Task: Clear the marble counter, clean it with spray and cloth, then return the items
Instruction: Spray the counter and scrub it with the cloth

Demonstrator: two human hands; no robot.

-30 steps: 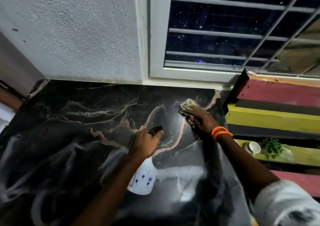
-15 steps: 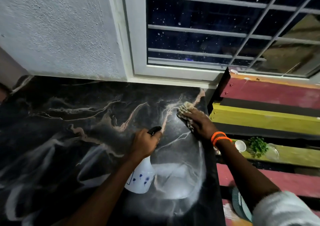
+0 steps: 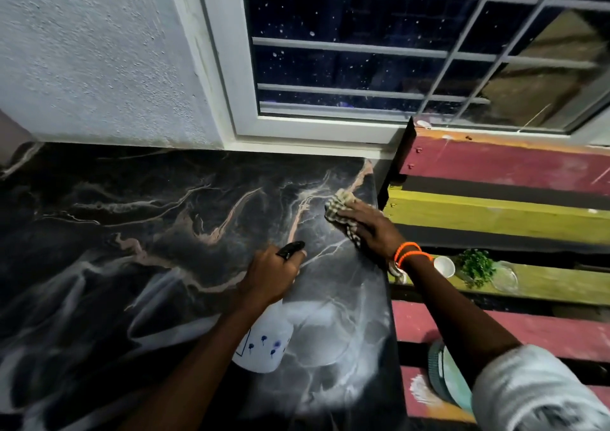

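The black marble counter (image 3: pixel 138 232) with pale veins fills the left and middle of the view. My left hand (image 3: pixel 269 273) grips the black trigger head of a white spray bottle (image 3: pixel 265 344) with blue flower marks, held over the counter. My right hand (image 3: pixel 366 227), with orange bands on the wrist, presses a checked cloth (image 3: pixel 338 204) flat on the counter's far right corner, near its edge.
A white wall and a barred window (image 3: pixel 379 57) stand behind the counter. To the right is a red and yellow slatted bench (image 3: pixel 501 216) with a small white cup (image 3: pixel 444 265), a green plant (image 3: pixel 477 265) and a clear glass dish (image 3: pixel 504 277). A teal plate (image 3: pixel 452 377) lies lower right.
The view has shifted to the right. My right hand stays on the cloth at the far right corner with little movement. My left hand keeps holding the spray bottle.
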